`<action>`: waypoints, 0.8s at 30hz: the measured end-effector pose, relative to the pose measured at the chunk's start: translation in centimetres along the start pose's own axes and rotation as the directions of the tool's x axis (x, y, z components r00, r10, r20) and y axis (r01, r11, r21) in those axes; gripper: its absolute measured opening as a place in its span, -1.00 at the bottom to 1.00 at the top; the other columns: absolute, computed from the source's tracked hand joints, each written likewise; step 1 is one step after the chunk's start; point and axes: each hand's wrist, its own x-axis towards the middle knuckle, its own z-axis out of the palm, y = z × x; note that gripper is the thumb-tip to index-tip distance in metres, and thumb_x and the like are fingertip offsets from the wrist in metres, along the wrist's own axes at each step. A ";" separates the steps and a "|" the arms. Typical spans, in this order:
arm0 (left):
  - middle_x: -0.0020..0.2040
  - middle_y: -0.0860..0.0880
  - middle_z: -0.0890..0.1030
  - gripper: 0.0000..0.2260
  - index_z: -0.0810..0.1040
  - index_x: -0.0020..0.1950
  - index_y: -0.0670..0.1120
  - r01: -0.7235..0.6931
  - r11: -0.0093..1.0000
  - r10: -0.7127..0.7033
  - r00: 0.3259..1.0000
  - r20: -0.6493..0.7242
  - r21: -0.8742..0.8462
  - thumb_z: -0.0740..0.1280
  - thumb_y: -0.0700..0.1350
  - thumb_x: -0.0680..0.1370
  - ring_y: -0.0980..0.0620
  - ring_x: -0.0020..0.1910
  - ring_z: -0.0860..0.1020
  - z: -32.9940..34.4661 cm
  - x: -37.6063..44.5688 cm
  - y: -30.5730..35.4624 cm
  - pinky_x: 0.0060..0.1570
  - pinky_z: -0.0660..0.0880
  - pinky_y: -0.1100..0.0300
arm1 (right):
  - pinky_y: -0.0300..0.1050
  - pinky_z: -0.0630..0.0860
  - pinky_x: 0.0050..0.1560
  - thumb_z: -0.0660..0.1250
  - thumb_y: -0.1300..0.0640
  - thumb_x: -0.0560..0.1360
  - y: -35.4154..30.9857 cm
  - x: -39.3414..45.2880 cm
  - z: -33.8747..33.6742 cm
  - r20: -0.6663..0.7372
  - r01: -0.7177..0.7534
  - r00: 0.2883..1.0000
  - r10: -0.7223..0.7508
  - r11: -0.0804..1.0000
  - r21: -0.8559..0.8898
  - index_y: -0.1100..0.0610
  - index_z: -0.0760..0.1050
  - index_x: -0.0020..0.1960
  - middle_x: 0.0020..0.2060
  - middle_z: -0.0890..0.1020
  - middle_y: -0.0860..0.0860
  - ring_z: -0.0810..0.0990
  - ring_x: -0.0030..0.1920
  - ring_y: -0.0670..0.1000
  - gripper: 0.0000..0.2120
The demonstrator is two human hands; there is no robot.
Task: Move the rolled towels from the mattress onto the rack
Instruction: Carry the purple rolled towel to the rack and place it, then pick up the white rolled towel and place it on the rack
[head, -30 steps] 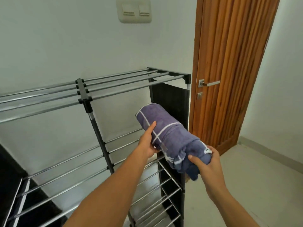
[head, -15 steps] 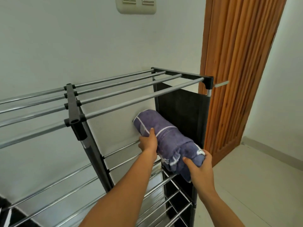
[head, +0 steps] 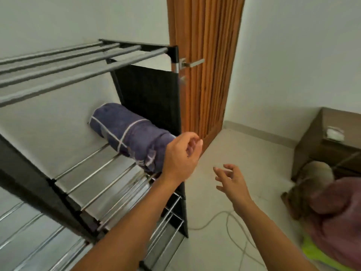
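Both hands empty: left hand point(head: 180, 155) loosely curled, fingers bent toward the palm, hanging just off the near end of the purple rolled towel point(head: 129, 134), contact not clear; right hand point(head: 231, 179) spread, fingers apart, in open air over the floor, well clear of everything. Towel lies on the middle shelf of the rack point(head: 82, 71), at that shelf's right end, long axis running front to back, far end near the wall, near end at the front rail. It sits just beside the black fabric side panel point(head: 150, 98). Top shelf rails pass overhead; lower rails show below the left forearm. Wooden slatted door point(head: 205, 36) stands right behind the rack's right end, its metal handle point(head: 192, 63) just past the top corner post. Pale tiled floor point(head: 244, 149), white walls. A thin cable point(head: 232, 222) loops across the floor near the rack's foot. Brown bedside cabinet point(head: 330, 137) in the far right corner, a small white object on top. Brown, maroon and bright green cloths point(head: 336, 216) heaped at the right edge, blurred. Open floor between rack and cabinet.
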 end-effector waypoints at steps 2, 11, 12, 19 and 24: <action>-0.28 -0.01 0.58 -0.88 0.59 -0.02 -0.11 0.104 0.994 -0.095 0.960 0.263 -0.023 0.34 -0.09 0.52 0.03 -0.29 0.54 4.7 -1.4 1.3 -0.22 0.50 0.18 | 0.04 0.58 0.06 0.37 0.03 0.50 2.6 -1.2 -5.2 -0.098 -0.101 0.990 0.100 0.995 -0.004 0.09 0.34 0.26 -0.02 0.57 0.04 0.59 0.01 0.04 -0.60; -0.20 -0.06 0.62 -0.85 0.62 -0.05 -0.16 0.060 0.994 0.052 0.463 0.885 -0.090 0.37 -0.08 0.51 0.00 -0.18 0.55 26.2 -15.7 17.9 -0.14 0.43 0.21 | -0.11 0.52 -0.20 0.33 0.20 0.51 13.1 -19.9 -31.7 -0.576 -0.250 0.696 0.428 0.897 0.365 0.20 0.44 0.19 -0.04 0.58 0.13 0.58 -0.13 0.06 -0.73; -0.22 -0.05 0.60 -0.85 0.62 -0.06 -0.16 0.029 0.993 0.096 0.407 0.909 -0.117 0.38 -0.07 0.50 0.03 -0.20 0.52 27.8 -17.6 20.8 -0.19 0.38 0.24 | -0.09 0.51 -0.19 0.32 0.21 0.52 14.0 -22.9 -34.0 -0.618 -0.218 0.650 0.443 0.887 0.407 0.21 0.44 0.18 -0.05 0.58 0.13 0.58 -0.13 0.06 -0.75; -0.23 0.02 0.59 -0.86 0.61 -0.08 -0.08 -0.081 0.945 0.321 0.059 0.945 -0.316 0.38 -0.01 0.50 0.01 -0.17 0.58 37.2 -34.6 41.2 -0.11 0.45 0.20 | -0.10 0.52 -0.15 0.30 0.16 0.54 20.4 -44.3 -47.9 -0.766 -0.027 0.358 0.534 0.826 0.563 0.20 0.45 0.15 -0.06 0.60 0.12 0.59 -0.11 0.05 -0.79; -0.30 0.05 0.54 -0.88 0.54 -0.15 -0.05 -0.033 0.921 0.375 -0.188 0.908 -0.387 0.34 -0.02 0.53 0.01 -0.23 0.59 38.9 -46.2 52.5 -0.01 0.54 0.11 | -0.07 0.55 -0.12 0.30 0.18 0.55 22.9 -56.7 -54.6 -0.795 0.139 0.118 0.595 0.782 0.607 0.23 0.48 0.17 -0.03 0.61 0.17 0.60 -0.08 0.09 -0.77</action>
